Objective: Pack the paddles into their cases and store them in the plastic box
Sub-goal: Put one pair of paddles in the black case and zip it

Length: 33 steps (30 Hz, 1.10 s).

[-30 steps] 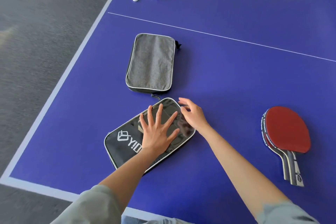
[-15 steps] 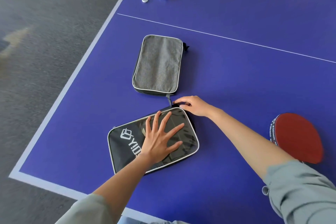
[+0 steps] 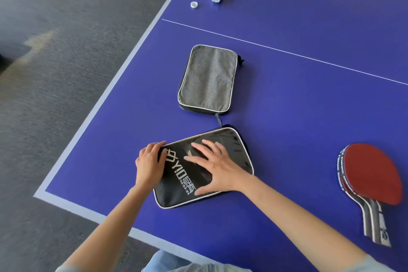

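The shiny black zip-up paddle case [image 3: 205, 168] lies on the blue tabletop [image 3: 309, 117]. The left hand [image 3: 151, 164] grips its corner; the right hand [image 3: 217, 170] presses flat. It looks soft and slippery, so hold its edges.

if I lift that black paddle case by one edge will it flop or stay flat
The black case probably stays mostly flat: its piped outline keeps a crisp shape under the flat right hand. Its glossy face looks slippery, so gripping the edge, as the left hand does, seems safer. It looks thin, likely light.
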### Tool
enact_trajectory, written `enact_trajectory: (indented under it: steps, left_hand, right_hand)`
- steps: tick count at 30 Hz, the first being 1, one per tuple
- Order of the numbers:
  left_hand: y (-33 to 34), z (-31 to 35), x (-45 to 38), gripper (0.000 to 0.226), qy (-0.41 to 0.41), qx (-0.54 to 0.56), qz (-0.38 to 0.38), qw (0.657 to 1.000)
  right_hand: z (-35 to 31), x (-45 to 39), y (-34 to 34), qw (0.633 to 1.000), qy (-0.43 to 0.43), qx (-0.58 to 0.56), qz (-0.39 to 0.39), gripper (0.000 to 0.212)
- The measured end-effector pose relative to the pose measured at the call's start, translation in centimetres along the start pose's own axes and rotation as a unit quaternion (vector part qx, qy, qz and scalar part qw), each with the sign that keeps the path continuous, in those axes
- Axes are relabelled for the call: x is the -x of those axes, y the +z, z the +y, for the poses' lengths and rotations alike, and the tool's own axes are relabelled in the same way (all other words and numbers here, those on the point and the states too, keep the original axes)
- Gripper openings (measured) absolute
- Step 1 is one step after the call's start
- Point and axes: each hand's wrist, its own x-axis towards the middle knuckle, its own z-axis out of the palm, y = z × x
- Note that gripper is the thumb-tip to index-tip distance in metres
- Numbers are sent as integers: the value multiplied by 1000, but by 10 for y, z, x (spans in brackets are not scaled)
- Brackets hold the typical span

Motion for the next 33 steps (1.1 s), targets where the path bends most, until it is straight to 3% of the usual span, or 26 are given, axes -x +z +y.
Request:
enact_trajectory:
  steps: [5,9,11,15,19,24,28,33]
  left_hand:
    - [-5,-14,-7,26,-50,149,-3,988]
    - [-5,-15,-4,24,-69,179,10,981]
    - [-4,-16,-1,25,-96,214,14,972]
    - [-7,-18,-1,25,-110,298,-9,948]
    - [-11,-22,-4,21,-152,367,-28,917]
    - [-15,-29,-5,25,-104,332,-54,936]
    - [-16,-34,-7,32,-27,246,-64,967]
    - [-14,-36,-10,18,-2,205,-29,978]
  right_hand:
    - [-15,-16,8,998,20,49,-27,103]
    - [-24,-11,24,992,-28,110,-46,116]
    - [-19,-7,24,988,-43,143,-37,112]
    - [2,1,9,993,-46,98,-44,93]
    - [9,0,4,993,-33,89,-67,98]
    - [-10,-33,6,997,-3,76,18,67]
    - [-12,-40,15,994,46,94,20,65]
    - [-33,-36,37,990,95,96,49,63]
